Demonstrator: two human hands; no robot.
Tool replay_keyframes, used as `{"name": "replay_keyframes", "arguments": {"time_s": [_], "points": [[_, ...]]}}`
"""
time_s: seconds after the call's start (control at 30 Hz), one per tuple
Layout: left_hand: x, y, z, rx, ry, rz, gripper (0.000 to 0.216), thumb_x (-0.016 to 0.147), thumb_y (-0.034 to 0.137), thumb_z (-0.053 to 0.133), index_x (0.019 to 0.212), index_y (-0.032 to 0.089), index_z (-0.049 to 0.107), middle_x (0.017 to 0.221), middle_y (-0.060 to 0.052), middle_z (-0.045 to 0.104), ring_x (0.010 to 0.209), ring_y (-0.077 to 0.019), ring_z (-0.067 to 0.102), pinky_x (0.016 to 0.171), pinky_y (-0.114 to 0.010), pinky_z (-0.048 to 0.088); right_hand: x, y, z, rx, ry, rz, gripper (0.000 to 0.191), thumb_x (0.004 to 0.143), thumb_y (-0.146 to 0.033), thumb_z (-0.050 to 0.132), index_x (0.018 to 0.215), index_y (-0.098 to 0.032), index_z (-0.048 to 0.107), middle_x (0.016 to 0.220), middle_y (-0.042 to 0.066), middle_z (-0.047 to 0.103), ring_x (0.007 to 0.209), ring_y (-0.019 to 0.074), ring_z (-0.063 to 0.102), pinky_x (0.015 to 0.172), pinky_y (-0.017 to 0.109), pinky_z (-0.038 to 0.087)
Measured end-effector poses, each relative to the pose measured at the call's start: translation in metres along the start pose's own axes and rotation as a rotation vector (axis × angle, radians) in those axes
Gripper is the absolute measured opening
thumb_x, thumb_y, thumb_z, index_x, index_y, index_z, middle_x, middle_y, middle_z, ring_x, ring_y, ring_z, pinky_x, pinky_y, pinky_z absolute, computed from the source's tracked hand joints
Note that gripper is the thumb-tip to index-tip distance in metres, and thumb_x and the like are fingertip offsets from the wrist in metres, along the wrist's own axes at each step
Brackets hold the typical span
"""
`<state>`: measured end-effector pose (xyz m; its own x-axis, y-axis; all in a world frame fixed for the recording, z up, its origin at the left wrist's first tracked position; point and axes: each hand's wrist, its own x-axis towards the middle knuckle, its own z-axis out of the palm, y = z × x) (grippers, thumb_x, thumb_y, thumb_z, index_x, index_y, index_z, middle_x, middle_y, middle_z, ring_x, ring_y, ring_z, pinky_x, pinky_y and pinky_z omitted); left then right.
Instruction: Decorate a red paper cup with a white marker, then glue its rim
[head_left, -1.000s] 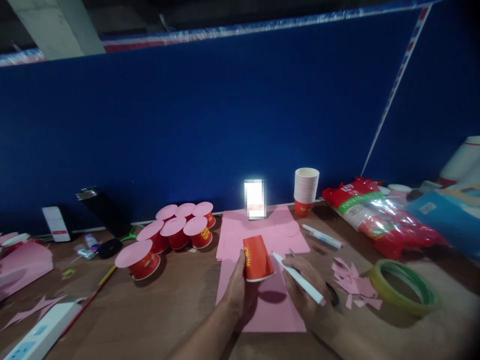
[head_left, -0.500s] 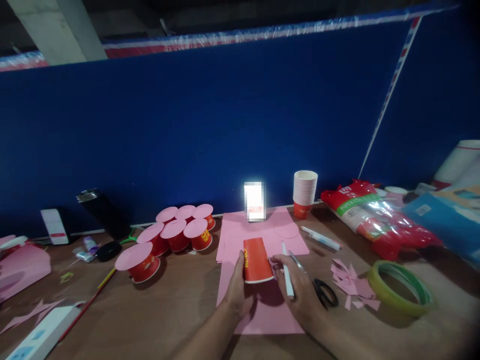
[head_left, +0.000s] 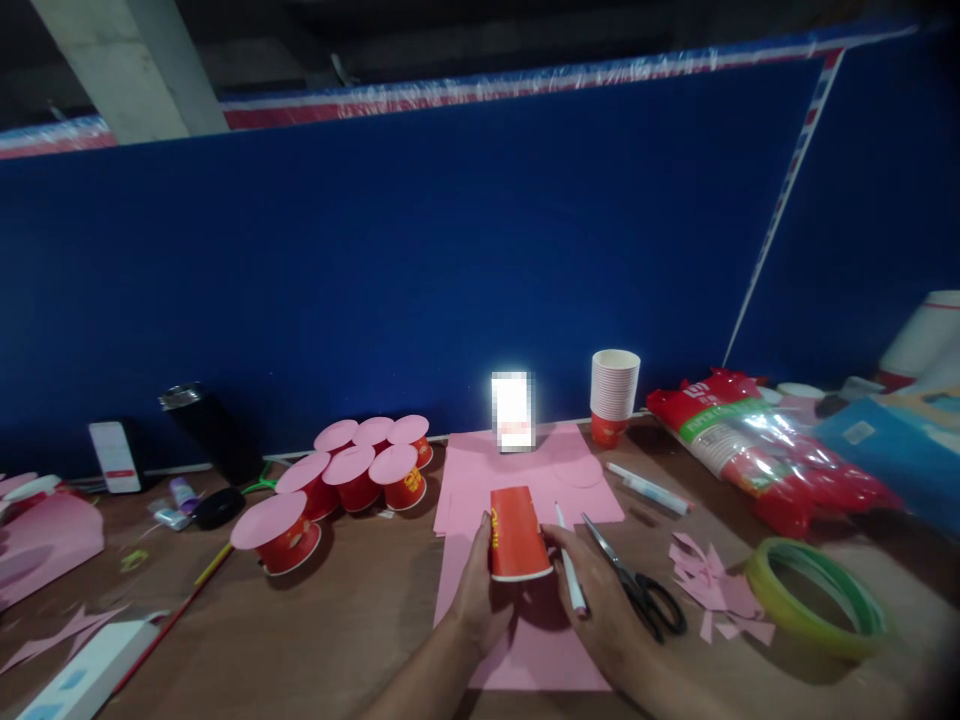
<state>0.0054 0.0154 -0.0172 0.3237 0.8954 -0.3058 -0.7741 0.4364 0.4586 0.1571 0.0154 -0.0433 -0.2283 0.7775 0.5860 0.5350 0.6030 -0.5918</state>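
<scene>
A red paper cup (head_left: 519, 532) with yellow lettering is upside down, its rim facing me, over pink paper sheets (head_left: 469, 475). My left hand (head_left: 478, 590) grips its left side. My right hand (head_left: 596, 585) has a slim white marker (head_left: 571, 570) lodged along its fingers, and its fingertips touch the cup's right side. The palms and some fingers are hidden. Just right of my right hand lie black-handled scissors (head_left: 637, 583), blades pointing away. A lit phone (head_left: 513, 415) stands at the back of the paper.
Several red cups topped with pink discs (head_left: 351, 466) stand left. A cup stack (head_left: 615, 395), white marker (head_left: 651, 488), bagged cups (head_left: 739, 440), pink scraps (head_left: 712, 580) and tape roll (head_left: 757, 585) are right. Far left are a black flask (head_left: 214, 435) and power strip (head_left: 97, 665).
My right fingers have moved onto the cup's right side, and the marker in them is tilted more. The scissors show more fully. The whole view has shifted slightly.
</scene>
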Motion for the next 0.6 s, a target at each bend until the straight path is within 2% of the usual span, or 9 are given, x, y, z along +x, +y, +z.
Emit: {"name": "replay_keyframes", "arguments": {"time_s": [0.17, 0.4, 0.6], "points": [[0.0, -0.001, -0.001, -0.008, 0.023, 0.022, 0.052, 0.088, 0.051, 0.055, 0.106, 0.005, 0.069, 0.097, -0.016, 0.076, 0.1, -0.0302, 0.069, 0.099, -0.042, 0.047, -0.004, 0.004, 0.001, 0.038, -0.072, 0.057, 0.045, 0.086, -0.008, 0.04, 0.127, -0.019, 0.053, 0.115, 0.012, 0.069, 0.102, 0.0224, 0.068, 0.088, 0.038, 0.057], [0.001, 0.0, -0.003, -0.059, 0.02, 0.01, 0.051, 0.088, 0.05, 0.054, 0.11, 0.006, 0.068, 0.098, -0.015, 0.075, 0.102, -0.0294, 0.068, 0.1, -0.041, 0.045, -0.01, 0.017, 0.007, 0.06, -0.157, 0.1, 0.052, 0.084, -0.01, 0.043, 0.134, -0.021, 0.049, 0.122, 0.012, 0.067, 0.11, 0.0251, 0.066, 0.095, 0.042, 0.054], [0.0, 0.0, 0.001, -0.06, 0.039, 0.013, 0.053, 0.089, 0.052, 0.053, 0.11, 0.007, 0.069, 0.095, -0.015, 0.075, 0.1, -0.0296, 0.068, 0.099, -0.041, 0.044, -0.015, 0.031, 0.016, 0.085, -0.168, 0.107, 0.05, 0.088, -0.014, 0.04, 0.137, -0.02, 0.047, 0.121, 0.012, 0.068, 0.106, 0.0238, 0.068, 0.091, 0.038, 0.057]]}}
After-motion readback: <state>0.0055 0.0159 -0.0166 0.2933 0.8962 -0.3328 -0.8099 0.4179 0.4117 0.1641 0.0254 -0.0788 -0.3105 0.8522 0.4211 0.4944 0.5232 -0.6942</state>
